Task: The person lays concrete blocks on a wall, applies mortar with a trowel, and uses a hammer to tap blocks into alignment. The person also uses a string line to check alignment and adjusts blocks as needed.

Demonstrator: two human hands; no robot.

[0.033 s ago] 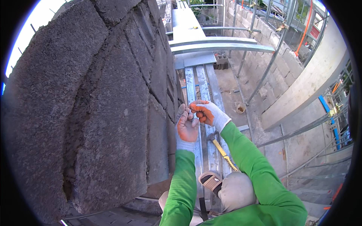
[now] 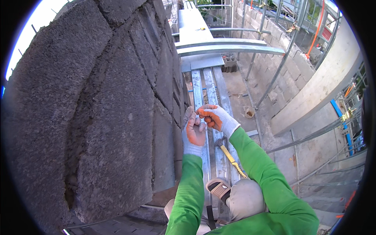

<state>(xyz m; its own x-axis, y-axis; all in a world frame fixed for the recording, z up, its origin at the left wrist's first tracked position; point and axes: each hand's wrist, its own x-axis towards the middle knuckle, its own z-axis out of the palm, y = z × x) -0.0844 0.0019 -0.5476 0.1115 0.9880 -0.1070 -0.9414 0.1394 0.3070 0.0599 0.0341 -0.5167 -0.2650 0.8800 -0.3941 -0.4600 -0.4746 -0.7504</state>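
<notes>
Both my hands wear white work gloves with orange palms and meet fingertip to fingertip beside the block wall [image 2: 113, 117]. My left hand [image 2: 194, 131] has its palm turned inward and its fingers curled. In a pinch at the left fingertips is my right hand [image 2: 214, 117]. Whatever lies between the fingers is too small to make out. Below my right hand a hammer [image 2: 229, 156] with a yellow and black handle rests on the metal planks [image 2: 211, 90], its head away from me.
Two metal beams [image 2: 231, 49] cross above the planks ahead, near a pale board [image 2: 194, 25]. Scaffold poles [image 2: 276, 68] and a pale curved column [image 2: 317, 78] stand to the right. A hollow block [image 2: 230, 64] and a small bucket [image 2: 249, 112] sit below. My sandalled foot [image 2: 219, 188] is on the planks.
My left hand has turned slightly, its palm rolling toward the right hand. The right hand keeps its pinch in nearly the same place, and the hammer has not moved.
</notes>
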